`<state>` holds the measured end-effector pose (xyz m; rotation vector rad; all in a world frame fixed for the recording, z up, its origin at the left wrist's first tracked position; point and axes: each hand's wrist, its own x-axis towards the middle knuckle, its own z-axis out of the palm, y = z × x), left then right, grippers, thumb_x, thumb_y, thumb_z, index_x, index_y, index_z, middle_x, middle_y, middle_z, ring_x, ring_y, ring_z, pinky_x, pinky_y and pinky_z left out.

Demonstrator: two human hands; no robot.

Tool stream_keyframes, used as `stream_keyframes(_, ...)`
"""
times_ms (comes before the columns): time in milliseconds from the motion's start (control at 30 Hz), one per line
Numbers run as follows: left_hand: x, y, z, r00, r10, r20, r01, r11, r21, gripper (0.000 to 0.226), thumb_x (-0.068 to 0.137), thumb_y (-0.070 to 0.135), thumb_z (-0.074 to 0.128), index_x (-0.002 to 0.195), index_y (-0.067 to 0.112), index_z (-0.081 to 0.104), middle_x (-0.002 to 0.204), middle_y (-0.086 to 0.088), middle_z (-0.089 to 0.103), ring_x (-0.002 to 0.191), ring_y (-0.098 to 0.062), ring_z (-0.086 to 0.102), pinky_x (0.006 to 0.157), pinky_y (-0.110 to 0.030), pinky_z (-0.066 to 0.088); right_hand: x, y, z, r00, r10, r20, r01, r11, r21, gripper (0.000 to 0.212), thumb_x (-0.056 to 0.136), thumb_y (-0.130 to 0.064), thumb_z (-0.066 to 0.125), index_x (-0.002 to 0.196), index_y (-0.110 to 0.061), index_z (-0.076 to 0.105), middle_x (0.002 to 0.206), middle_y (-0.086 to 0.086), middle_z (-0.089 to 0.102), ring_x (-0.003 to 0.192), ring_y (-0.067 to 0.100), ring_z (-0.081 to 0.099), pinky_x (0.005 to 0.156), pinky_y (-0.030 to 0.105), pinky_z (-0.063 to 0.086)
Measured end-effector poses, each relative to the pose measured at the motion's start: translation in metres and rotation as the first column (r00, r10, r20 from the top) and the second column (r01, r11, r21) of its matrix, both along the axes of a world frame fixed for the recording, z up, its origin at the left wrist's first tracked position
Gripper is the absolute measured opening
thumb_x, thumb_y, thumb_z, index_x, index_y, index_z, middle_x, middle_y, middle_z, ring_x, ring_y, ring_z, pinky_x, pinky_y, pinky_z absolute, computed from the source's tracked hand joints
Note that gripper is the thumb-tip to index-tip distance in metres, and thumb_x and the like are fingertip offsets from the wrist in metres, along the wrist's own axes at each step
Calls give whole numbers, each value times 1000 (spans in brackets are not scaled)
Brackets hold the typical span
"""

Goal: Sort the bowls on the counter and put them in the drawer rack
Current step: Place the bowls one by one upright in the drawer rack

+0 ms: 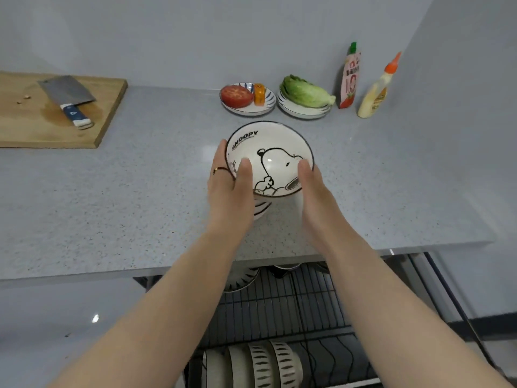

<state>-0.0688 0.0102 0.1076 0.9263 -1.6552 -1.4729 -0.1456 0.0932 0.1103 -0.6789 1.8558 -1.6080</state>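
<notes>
A white bowl with a black rim and a cartoon dog print (275,147) is tilted toward me above the counter, gripped from both sides. My left hand (230,186) holds its left rim, thumb inside. My right hand (316,189) holds its right side, thumb inside too. Under it a striped bowl (261,210) peeks out on the counter. Below the counter edge the open drawer rack (293,306) holds several bowls on edge (260,362) at the front and a striped bowl (243,278) at the back.
A wooden cutting board (33,121) with a cleaver (70,99) lies at far left. Behind the bowl stand a plate with tomato (247,100), a plate with lettuce (305,102) and two sauce bottles (349,77) by the right wall.
</notes>
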Motion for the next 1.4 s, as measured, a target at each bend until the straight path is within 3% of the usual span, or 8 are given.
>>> stream_keyframes(67,7,24,-4,990,-64,-125,72,996,60,46,94,24,35,138,30,24,120,16,50,103,2,50,84,-12,47,1,25,-1,998,39,52,-33,993,-110,57,89,-50,30,143,-34,23,149,-12,32,135,4,31,113,29,24)
stream_keyframes(233,10,80,-43,940,-186,-285,262,929,260,40,91,9,41,121,36,40,117,13,55,111,-4,53,89,-23,52,-14,90,-24,961,144,235,-105,979,-174,60,86,-45,47,142,-39,25,136,-5,49,121,13,52,97,32,51)
stream_keyframes(467,-1,167,-107,950,-271,-157,313,831,460,42,88,1,45,119,30,45,106,7,67,98,-12,65,81,-37,57,-57,183,-91,863,167,476,-212,976,42,37,90,-13,49,119,-36,48,116,-8,62,104,7,60,75,18,56)
stream_keyframes(633,1,209,-145,969,-243,53,149,740,656,29,92,7,42,111,27,51,102,-1,67,76,-6,68,68,-22,58,-77,219,-134,746,205,633,-394,903,172,48,87,-2,52,128,-24,40,115,0,59,101,15,60,68,20,56)
stream_keyframes(733,16,220,-166,887,-214,410,-32,856,516,32,93,17,43,124,15,49,130,-8,53,115,-15,52,103,-29,39,-71,219,-168,820,187,540,-441,809,389,65,83,-8,62,138,-20,30,113,-6,55,96,8,55,70,14,49)
stream_keyframes(867,51,218,-184,631,-128,765,75,992,105,30,91,15,45,118,13,57,126,-5,57,111,-19,54,90,-21,37,-56,209,-207,907,220,359,-412,639,649,77,76,-20,70,140,-17,28,128,5,48,106,16,50,84,25,47)
stream_keyframes(1133,62,215,-168,537,-2,844,261,951,-164,37,69,23,37,69,14,72,69,1,73,58,-15,69,44,-18,49,-29,196,-242,925,252,284,-368,408,836,89,77,-33,67,146,-20,13,149,16,16,136,31,29,104,34,37)
stream_keyframes(1400,66,215,-176,580,30,814,197,964,-176,17,62,7,59,72,12,72,71,-1,73,62,-12,69,68,-22,41,-4,191,-258,925,245,292,-366,356,860,88,73,-34,71,141,-15,19,142,20,24,127,33,40,99,31,41)
